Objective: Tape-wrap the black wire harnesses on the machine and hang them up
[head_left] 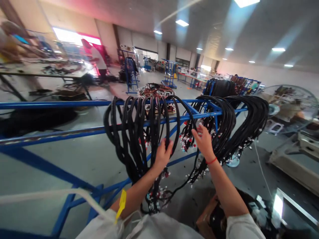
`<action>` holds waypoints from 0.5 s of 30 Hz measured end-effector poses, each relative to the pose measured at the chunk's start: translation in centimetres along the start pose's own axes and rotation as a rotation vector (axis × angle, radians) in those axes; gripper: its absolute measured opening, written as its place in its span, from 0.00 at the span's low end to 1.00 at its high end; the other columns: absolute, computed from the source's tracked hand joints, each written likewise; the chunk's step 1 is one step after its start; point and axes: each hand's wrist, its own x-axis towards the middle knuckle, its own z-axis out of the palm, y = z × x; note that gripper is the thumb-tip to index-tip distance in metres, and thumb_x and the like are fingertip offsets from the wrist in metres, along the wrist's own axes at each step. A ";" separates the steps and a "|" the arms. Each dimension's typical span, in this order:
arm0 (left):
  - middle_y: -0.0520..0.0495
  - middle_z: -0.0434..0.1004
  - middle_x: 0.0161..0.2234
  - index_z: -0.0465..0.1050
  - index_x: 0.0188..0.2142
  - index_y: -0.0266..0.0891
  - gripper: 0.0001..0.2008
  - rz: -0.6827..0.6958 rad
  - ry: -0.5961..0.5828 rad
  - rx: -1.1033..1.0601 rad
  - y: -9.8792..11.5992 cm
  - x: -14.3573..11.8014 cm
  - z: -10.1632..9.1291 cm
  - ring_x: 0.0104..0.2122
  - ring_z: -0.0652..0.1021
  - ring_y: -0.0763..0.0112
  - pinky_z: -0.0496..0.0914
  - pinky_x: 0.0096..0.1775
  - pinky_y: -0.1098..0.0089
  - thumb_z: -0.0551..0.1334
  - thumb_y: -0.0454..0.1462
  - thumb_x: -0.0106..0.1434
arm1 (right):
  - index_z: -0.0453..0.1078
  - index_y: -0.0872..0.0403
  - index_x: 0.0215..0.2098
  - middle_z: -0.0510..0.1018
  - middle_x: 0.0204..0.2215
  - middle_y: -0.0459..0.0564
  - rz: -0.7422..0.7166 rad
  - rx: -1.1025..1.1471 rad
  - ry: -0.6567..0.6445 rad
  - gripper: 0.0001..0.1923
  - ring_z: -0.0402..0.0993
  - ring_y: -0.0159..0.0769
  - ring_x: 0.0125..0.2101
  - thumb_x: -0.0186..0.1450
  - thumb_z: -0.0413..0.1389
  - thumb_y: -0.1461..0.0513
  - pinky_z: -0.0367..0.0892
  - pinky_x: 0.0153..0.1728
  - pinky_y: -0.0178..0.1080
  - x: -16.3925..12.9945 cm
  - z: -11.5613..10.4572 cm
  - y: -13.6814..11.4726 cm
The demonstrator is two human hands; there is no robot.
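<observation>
Factory floor, blue rack: left hand closed on a black harness loop — right hand pinching a neighbouring cable. Sorting appears underway; next, the loop at 12 o'clock likely needs lifting free.

A large factory hall is showing here: bundles of black cable harnesses with white connectors are hanging over a blue painted steel rack, more blue racks are standing along the grey concrete floor, and rectangular ceiling lights are glowing overhead.
</observation>
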 end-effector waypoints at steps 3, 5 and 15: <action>0.57 0.60 0.20 0.63 0.34 0.41 0.24 -0.105 -0.133 -0.296 0.7 -0.9 1.7 0.19 0.63 0.75 0.58 0.22 0.72 0.53 0.60 0.63 | 0.60 0.57 0.59 0.74 0.47 0.60 -0.050 0.131 -0.128 0.35 0.73 0.45 0.45 0.60 0.59 0.47 0.69 0.47 0.47 -1.5 3.9 -3.3; 0.58 0.57 0.20 0.61 0.32 0.41 0.26 -0.109 -0.190 -0.426 1.1 -1.1 2.5 0.18 0.59 0.77 0.54 0.22 0.73 0.53 0.62 0.62 | 0.61 0.58 0.58 0.74 0.49 0.61 -0.026 0.178 -0.137 0.38 0.72 0.46 0.46 0.57 0.61 0.47 0.69 0.47 0.47 -1.8 6.2 -4.5; 0.55 0.63 0.21 0.66 0.32 0.38 0.26 -0.111 -0.123 -0.449 1.4 0.1 -1.0 0.22 0.63 0.75 0.59 0.27 0.71 0.56 0.61 0.60 | 0.67 0.56 0.30 0.73 0.24 0.53 0.411 -0.080 0.086 0.21 0.71 0.44 0.30 0.55 0.57 0.46 0.67 0.36 0.46 6.0 -2.0 3.9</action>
